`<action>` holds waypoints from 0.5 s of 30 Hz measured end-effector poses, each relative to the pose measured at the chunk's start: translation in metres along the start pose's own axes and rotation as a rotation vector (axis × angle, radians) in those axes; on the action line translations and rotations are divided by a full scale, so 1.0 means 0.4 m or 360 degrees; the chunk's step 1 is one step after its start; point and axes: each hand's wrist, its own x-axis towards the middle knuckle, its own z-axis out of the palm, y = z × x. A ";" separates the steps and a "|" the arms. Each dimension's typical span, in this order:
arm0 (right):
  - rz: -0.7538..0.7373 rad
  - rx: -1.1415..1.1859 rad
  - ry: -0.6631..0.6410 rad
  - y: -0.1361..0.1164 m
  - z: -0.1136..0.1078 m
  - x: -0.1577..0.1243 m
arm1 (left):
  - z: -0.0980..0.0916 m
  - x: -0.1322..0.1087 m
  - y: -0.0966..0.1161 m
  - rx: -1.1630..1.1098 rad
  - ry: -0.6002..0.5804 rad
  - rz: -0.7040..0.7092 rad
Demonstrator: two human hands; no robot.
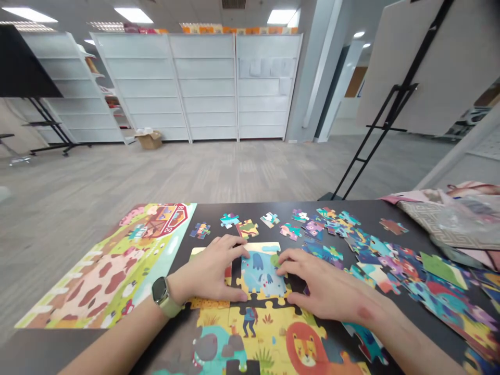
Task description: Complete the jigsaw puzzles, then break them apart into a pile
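My left hand (213, 271), with a watch (162, 294) on its wrist, has its fingers and thumb at the left edge of a blue elephant puzzle section (258, 276). Opposite it, my right hand (318, 286) grips the right edge of that section, fingers above and thumb below. A narrow dark gap separates the section from the assembled yellow puzzle (269, 323) nearer me, which shows a lion, a hippo and a walking figure. More puzzle pieces lie partly hidden under my left hand.
A farm picture sheet (101, 281) lies at the left of the black table (219, 208). Loose pieces (246, 228) are scattered along the back. Many overlapping pieces (398, 258) cover the right side, near a patterned bag (437, 219). An easel (385, 125) stands beyond.
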 end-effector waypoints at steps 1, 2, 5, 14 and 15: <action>-0.0021 -0.0005 0.0011 0.000 0.001 0.000 | -0.001 0.000 -0.001 0.0008 -0.0010 0.0005; -0.0038 -0.0014 0.0019 -0.001 0.002 0.001 | -0.002 -0.001 -0.002 0.0017 -0.0018 0.0012; -0.0045 -0.0043 0.0040 -0.003 0.001 0.002 | -0.003 -0.001 -0.007 0.0036 -0.0022 0.0052; 0.0018 -0.0069 0.0006 0.007 -0.021 -0.007 | 0.007 0.008 0.012 0.0096 -0.0019 0.0053; 0.0029 -0.0070 -0.0016 0.008 -0.023 -0.009 | 0.008 0.009 0.018 0.0100 -0.0018 0.0056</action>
